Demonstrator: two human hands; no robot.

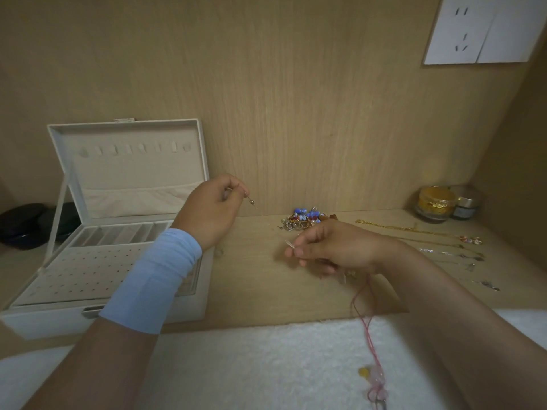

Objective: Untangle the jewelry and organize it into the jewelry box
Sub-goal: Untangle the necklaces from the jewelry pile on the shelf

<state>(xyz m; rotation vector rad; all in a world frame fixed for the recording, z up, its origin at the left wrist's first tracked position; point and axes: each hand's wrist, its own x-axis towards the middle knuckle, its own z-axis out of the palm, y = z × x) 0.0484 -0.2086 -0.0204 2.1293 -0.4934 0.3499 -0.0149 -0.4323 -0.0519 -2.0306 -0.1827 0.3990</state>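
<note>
Both ends of that thin chain (263, 216) are pinched in your fingers (299, 251), so it slants from left hand (211, 211) up beside the jewelry box (44, 321) down to right hand (334, 247) over the bench (251, 279).

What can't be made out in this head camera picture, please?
All in the head view:
The fine chain between the left hand and right hand: too thin to trace.
The jewelry pile: pieces too small and blurred to tell apart.
The red cord: top hidden under the right hand, lower end cut by the bottom edge.
The dark object: partly behind the jewelry box.
</note>
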